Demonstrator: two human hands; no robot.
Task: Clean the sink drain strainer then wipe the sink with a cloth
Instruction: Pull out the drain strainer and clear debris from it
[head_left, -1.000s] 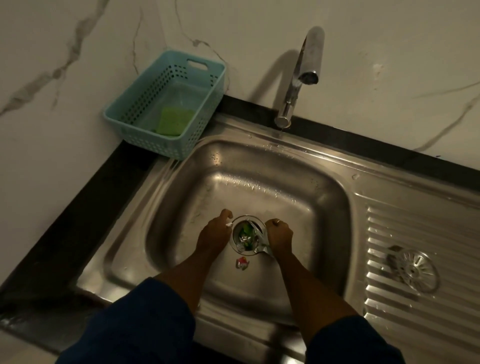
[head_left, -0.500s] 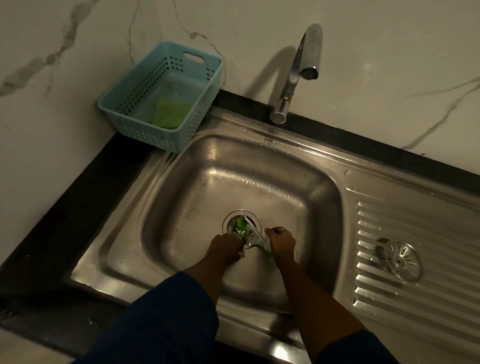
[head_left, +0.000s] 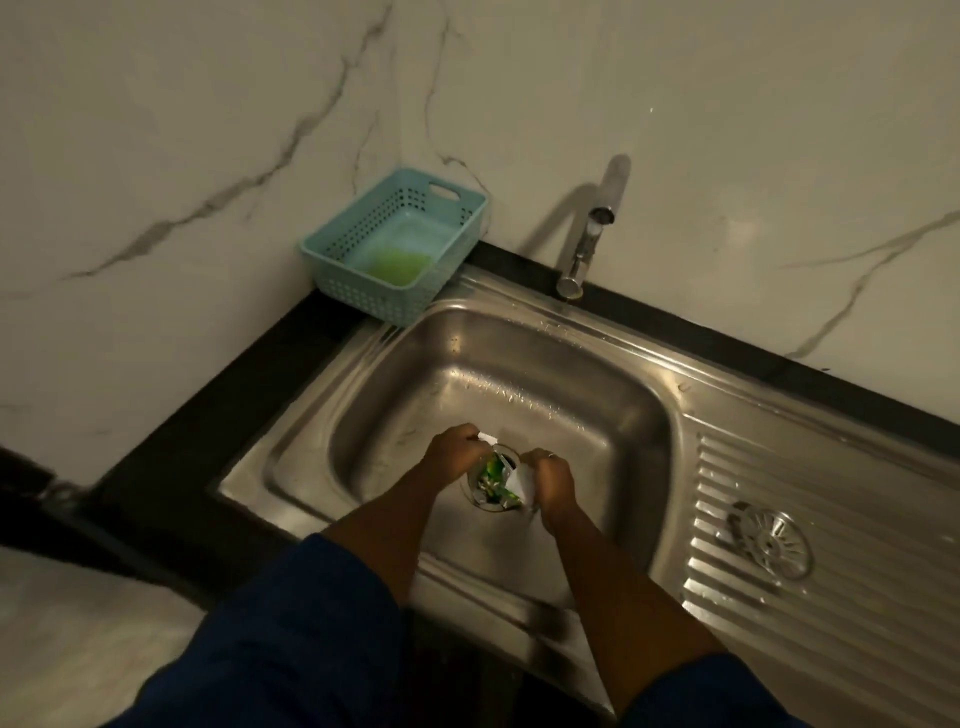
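The steel sink (head_left: 519, 374) has its drain (head_left: 480, 505) stuffed with green and white litter (head_left: 492, 472). A round metal strainer (head_left: 770, 541) lies apart on the ribbed drainboard at the right. My left hand (head_left: 448, 451) is at the drain's left edge, its fingers pinched on a small white scrap (head_left: 486, 437). My right hand (head_left: 555, 480) is at the drain's right edge, closed on another white scrap (head_left: 521, 480). A green cloth (head_left: 396, 262) lies in the teal basket (head_left: 340, 283) at the sink's back left corner.
The tap (head_left: 589, 236) stands behind the basin, spout over the back rim. A black counter strip (head_left: 208, 431) borders the sink on the left and back, with marble wall beyond. Water drops dot the basin floor.
My left hand went down to a scrap below the drain, then came back to the drain's left edge holding a white piece. The view pulled back and shifted right.
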